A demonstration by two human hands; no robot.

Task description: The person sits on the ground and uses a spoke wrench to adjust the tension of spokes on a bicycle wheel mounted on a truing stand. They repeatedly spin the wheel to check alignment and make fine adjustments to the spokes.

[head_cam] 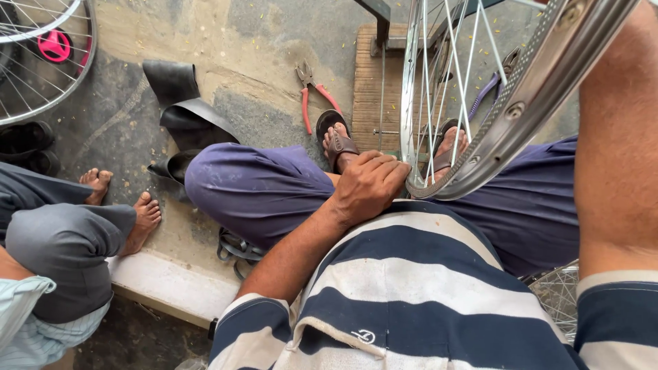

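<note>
Concrete floor, red-handled pliers, black inner tube, wooden board

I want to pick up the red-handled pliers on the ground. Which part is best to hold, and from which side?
Take the pliers by the two red handles, coming from the near side by the sandalled foot. The handles splay open toward the wearer, while the metal jaws point away. A grip around both handles would probably close them together.

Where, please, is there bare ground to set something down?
Free: concrete between the black rubber tube and red-handled pliers. Crowded: around the silver spoked rim, where the left hand grips, and beside the neighbour's bare feet.
</note>
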